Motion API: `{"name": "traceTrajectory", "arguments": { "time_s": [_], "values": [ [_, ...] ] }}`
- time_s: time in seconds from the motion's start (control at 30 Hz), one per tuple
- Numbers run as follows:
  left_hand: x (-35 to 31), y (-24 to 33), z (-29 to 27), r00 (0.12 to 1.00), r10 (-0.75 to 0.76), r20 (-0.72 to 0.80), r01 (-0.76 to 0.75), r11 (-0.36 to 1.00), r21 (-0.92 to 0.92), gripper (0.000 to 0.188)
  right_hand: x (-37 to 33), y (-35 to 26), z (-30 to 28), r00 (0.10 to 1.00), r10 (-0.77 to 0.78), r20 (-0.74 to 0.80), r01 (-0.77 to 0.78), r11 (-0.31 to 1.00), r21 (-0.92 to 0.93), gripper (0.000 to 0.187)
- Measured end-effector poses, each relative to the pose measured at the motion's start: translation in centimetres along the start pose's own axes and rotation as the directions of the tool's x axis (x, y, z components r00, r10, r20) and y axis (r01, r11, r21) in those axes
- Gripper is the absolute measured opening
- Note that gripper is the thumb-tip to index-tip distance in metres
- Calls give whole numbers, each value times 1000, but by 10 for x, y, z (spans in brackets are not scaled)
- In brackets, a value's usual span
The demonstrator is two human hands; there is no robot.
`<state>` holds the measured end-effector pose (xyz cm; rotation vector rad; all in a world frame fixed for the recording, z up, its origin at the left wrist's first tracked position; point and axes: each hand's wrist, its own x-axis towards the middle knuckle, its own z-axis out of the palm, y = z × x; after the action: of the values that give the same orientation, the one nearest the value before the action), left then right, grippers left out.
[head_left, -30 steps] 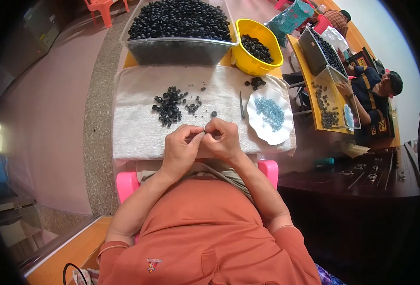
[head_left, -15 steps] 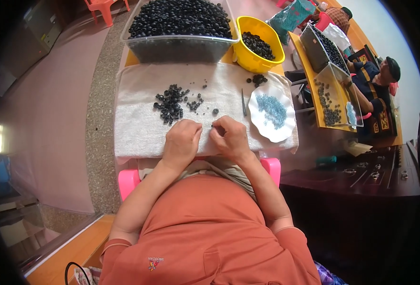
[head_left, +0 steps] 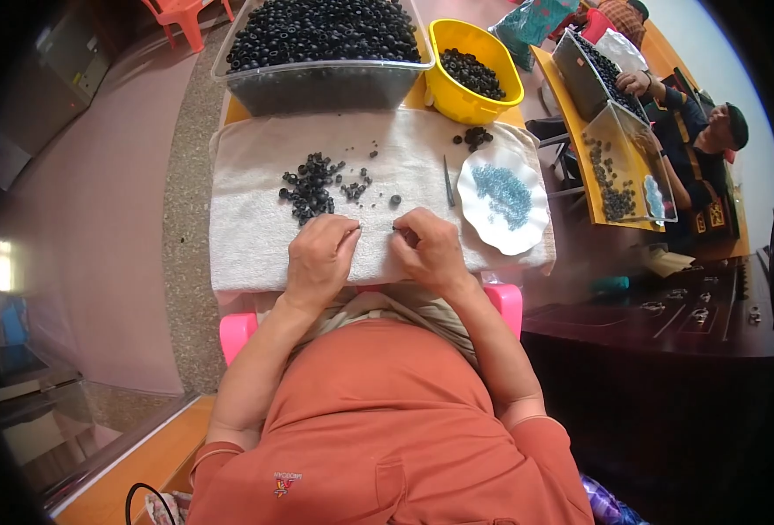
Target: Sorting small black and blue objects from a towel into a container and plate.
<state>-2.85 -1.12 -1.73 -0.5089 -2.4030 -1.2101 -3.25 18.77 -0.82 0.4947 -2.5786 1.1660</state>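
My left hand (head_left: pixel 321 260) is closed in a pinch just above the white towel (head_left: pixel 251 210); what its fingertips hold, if anything, is too small to make out. To its right, my right hand (head_left: pixel 429 249) pinches a small black piece (head_left: pixel 395 229) between thumb and forefinger. Beyond my left hand lies a pile of small black ring-shaped parts (head_left: pixel 311 185), with smaller black bits (head_left: pixel 354 186) beside it. A single black ring (head_left: pixel 395 200) rests ahead of my right hand. Tweezers (head_left: pixel 448 181) lie near a white scalloped plate (head_left: pixel 485 233) of tiny light-blue pieces (head_left: pixel 502 194).
At the back stand a clear bin (head_left: pixel 317 92) full of black rings and a yellow basin (head_left: pixel 470 112) with more. Several black rings (head_left: pixel 474 137) sit by the plate. On the right, another person (head_left: pixel 697 153) works at a table (head_left: pixel 601 197) with bins.
My hands have moved slightly apart, both still pinched. The view has shifted a little. The other person has raised a hand to the bin of black parts.
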Motion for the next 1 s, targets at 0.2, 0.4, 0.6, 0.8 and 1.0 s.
{"name": "traceTrajectory", "arguments": {
  "time_s": [0.2,0.4,0.6,0.8,1.0],
  "values": [
    [-2,4,-3,985,-174,10,173,976,-134,12,1,3,-6,994,-85,64,93,988,-124,12],
    [-3,0,-5,925,-379,33,370,875,-312,15,5,-3,-14,981,-104,166,137,970,-202,14],
    [-3,-6,-7,852,-520,65,480,724,-496,14,12,-6,-11,972,-170,164,204,956,-213,18],
    [-3,-8,-7,844,-532,62,449,639,-625,18,27,-24,9,948,-234,217,290,913,-286,21],
    [-3,-7,-8,813,-568,130,451,471,-758,17,33,-18,16,907,-294,303,385,871,-306,22]
  ]
}}
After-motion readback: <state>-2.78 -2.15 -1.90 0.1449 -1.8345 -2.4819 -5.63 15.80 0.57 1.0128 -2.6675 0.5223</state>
